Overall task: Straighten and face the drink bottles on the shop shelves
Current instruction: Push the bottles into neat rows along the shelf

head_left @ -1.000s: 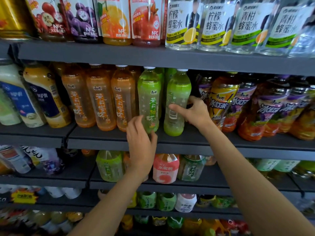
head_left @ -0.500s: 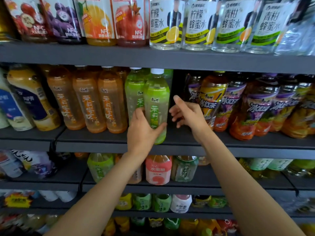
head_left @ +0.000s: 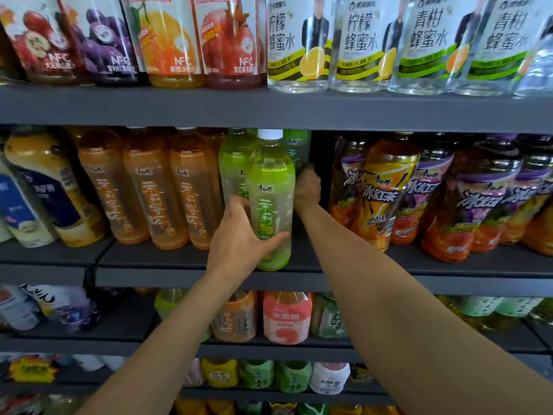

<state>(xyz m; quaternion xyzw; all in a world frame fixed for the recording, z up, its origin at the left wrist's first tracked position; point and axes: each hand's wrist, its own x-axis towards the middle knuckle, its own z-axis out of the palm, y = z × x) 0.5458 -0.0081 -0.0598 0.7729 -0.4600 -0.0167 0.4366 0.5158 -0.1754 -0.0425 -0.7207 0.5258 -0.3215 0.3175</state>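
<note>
A green tea bottle [head_left: 271, 202] with a white cap stands at the front of the middle shelf [head_left: 299, 277], its label facing me. My left hand [head_left: 239, 238] grips its lower part, thumb across the front. Another green bottle [head_left: 232, 172] stands just behind and left of it. My right hand [head_left: 306, 187] reaches into the dark gap to the right, deeper in the shelf, fingers curled round a green bottle at the back [head_left: 299, 148]; the grip itself is mostly hidden.
Orange tea bottles [head_left: 155, 193] stand in a row to the left. Leaning iced-tea bottles [head_left: 386, 187] crowd the right. Juice and honey-water bottles [head_left: 299, 43] line the shelf above. Lower shelves hold smaller bottles [head_left: 285, 317].
My right hand went from hovering open beside the front green bottle to reaching deep into the gap behind it. My left hand keeps its grip on the front bottle, which now faces me.
</note>
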